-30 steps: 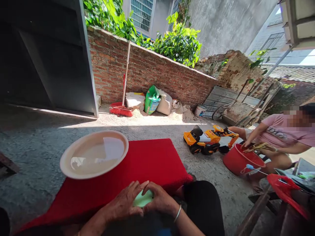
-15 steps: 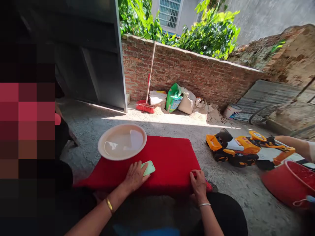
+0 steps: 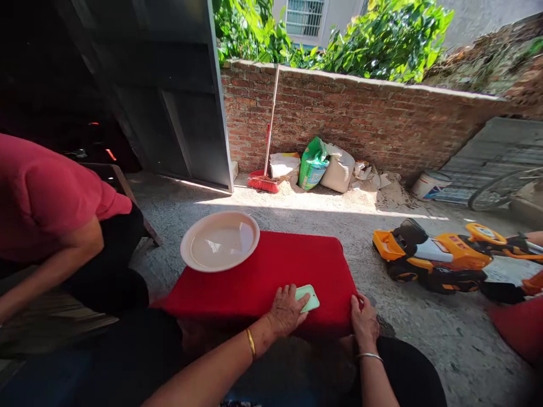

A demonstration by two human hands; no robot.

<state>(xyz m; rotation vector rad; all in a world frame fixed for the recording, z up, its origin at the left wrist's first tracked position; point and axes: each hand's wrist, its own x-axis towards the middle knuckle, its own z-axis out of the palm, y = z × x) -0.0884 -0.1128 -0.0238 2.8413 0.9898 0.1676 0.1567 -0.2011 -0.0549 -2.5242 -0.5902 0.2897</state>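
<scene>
A table draped in red cloth (image 3: 297, 254) stands right in front of me. My left hand (image 3: 287, 311) rests on its near right part, fingers and thumb closed round a flat mint-green block (image 3: 307, 298) with rounded corners and a small hole at one corner. What kind of thing the block is, I cannot make out. At the table's right edge my right hand (image 3: 363, 321) grips the cloth's border, thumb and fingers curled over it. A pale round basin (image 3: 193, 261) with clear water sits at the table's far left corner, apart from both hands.
A person in a red shirt (image 3: 59, 181) sits close by on the left. An orange toy digger (image 3: 449, 254) stands on the concrete at right, near a red tub (image 3: 520, 328). Sacks (image 3: 337, 169) and a broom (image 3: 271, 124) line the brick wall (image 3: 373, 124).
My left hand has slid right across the cloth with the mint-green block. My right hand keeps to the table's right edge. The view has turned left; the basin stays put on the table.
</scene>
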